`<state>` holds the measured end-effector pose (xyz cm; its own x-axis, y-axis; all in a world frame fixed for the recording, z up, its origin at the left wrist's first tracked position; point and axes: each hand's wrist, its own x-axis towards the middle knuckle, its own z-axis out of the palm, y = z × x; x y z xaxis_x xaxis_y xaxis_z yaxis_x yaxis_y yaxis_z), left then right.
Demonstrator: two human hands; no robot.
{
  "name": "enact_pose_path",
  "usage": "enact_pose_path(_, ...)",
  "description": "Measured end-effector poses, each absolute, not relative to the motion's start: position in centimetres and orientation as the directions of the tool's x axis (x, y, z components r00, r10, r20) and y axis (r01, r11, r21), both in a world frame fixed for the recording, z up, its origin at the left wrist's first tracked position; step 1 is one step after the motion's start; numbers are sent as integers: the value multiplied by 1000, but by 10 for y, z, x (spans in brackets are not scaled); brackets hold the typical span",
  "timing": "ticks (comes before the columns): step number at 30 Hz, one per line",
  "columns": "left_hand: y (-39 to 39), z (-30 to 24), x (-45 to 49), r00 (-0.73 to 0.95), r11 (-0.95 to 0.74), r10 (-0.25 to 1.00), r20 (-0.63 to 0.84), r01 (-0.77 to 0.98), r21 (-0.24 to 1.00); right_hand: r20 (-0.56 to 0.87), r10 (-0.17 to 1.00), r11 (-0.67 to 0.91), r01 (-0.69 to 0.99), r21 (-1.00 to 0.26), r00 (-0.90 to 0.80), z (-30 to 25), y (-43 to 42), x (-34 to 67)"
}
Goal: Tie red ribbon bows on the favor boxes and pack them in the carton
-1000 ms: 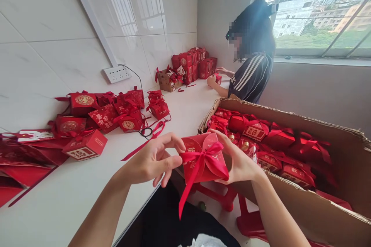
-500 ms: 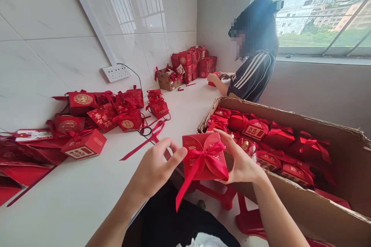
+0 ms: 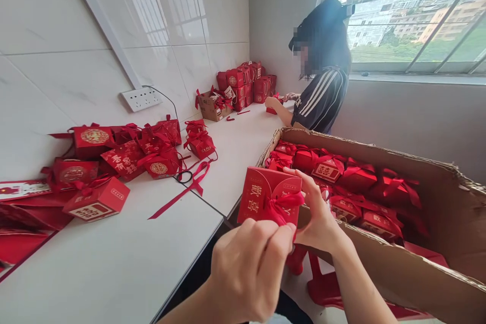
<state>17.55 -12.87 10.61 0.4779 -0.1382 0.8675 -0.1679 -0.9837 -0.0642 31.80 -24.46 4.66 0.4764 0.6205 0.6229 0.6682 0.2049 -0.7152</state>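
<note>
I hold a small red gift box (image 3: 261, 197) with gold characters in front of me, just off the edge of the white counter (image 3: 114, 263). My right hand (image 3: 317, 212) grips its right side, thumb on the red ribbon bow (image 3: 283, 206). My left hand (image 3: 250, 268) is closed below the box, fingers pinched on the ribbon's hanging end. A big cardboard carton (image 3: 402, 263) full of similar red ribboned boxes stands just right of my hands.
Loose red boxes (image 3: 125, 154) and a stray ribbon (image 3: 182, 192) lie on the counter at left, near a wall socket (image 3: 141, 97). Another person in a striped dark top (image 3: 322, 98) works at the far end beside stacked red boxes (image 3: 246, 83). A red stool (image 3: 322, 288) stands below.
My left hand has dropped from the box's left side to below it and closed on the ribbon tail. The box has tilted, showing its front, and the bow looks pulled tighter.
</note>
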Motion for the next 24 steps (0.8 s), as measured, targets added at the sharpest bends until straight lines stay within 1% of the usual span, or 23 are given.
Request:
enact_pose_path(2, -135, 104, 177, 461, -972, -168, 871, -225, -69, 640, 588, 215, 668, -713, 494, 46, -246, 318)
enact_pose_path(6, -143, 104, 183, 446, -970, -124, 886, -242, -13, 667, 568, 274, 653, -706, 483, 47, -249, 319)
enact_pose_path(10, -151, 100, 188, 395, -968, -145, 907, -248, -47, 679, 549, 338, 613, -714, 488, 47, -251, 319)
enact_pose_path(12, -153, 101, 189, 402, -968, -121, 908, -248, -19, 676, 544, 349, 599, -721, 496, 46, -252, 318)
enact_pose_path(15, -146, 109, 191, 453, -971, -72, 889, -237, 43, 671, 530, 316, 613, -724, 519, 45, -254, 318)
enact_pose_path(17, -129, 116, 196, 472, -979, 37, 881, -161, 127, 666, 522, 285, 627, -725, 533, 44, -258, 318)
enact_pose_path(19, -106, 120, 205, 518, -960, 237, 822, -7, 280, 660, 521, 258, 636, -727, 542, 43, -262, 319)
enact_pose_path(20, -94, 119, 211, 572, -933, 334, 749, 87, 349, 652, 524, 241, 639, -731, 548, 43, -264, 319)
enact_pose_path(21, -83, 117, 217, 639, -903, 405, 654, 168, 396, 642, 527, 222, 639, -737, 557, 43, -267, 320)
enact_pose_path(23, -67, 107, 229, 742, -849, 495, 452, 301, 435, 612, 505, 187, 615, -766, 608, 42, -272, 322)
enact_pose_path(24, -62, 100, 235, 774, -831, 514, 369, 342, 438, 593, 473, 186, 584, -790, 652, 42, -274, 323)
